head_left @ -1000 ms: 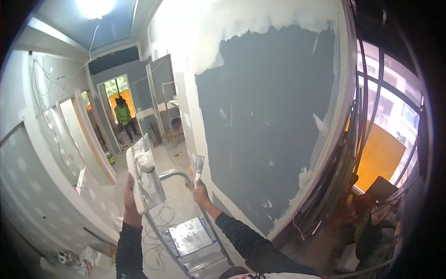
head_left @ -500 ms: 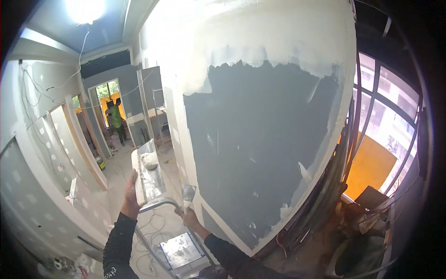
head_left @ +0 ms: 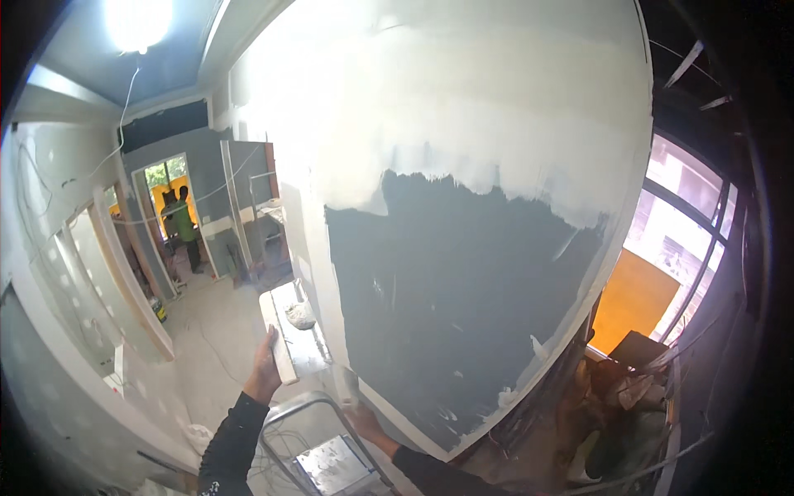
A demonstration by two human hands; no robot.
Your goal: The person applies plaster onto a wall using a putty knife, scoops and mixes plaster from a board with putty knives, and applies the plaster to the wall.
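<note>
My left hand [head_left: 263, 374] is closed round the pale back edge of a wide filling knife [head_left: 309, 354]. Its metal blade carries a grey-white lump of putty [head_left: 300, 315]. My right hand [head_left: 364, 420] grips a small putty knife [head_left: 346, 385], whose slightly blurred blade points up near the lower right corner of the wide blade. Whether the two blades touch, I cannot tell. Ahead stands a wall [head_left: 463, 281], dark grey in the middle, with white putty spread over its top and along its sides.
Below my hands stands a stepladder [head_left: 281, 417] with a putty-marked platform [head_left: 335, 465]. A person in green [head_left: 184, 223] is in the far doorway. A lamp [head_left: 139, 21] hangs at upper left. Right of the wall are an orange board [head_left: 637, 302], windows and piled material.
The view has tilted up, so wall and ladder sit lower in it. Both hands have shifted right and down in the picture, each still holding its knife.
</note>
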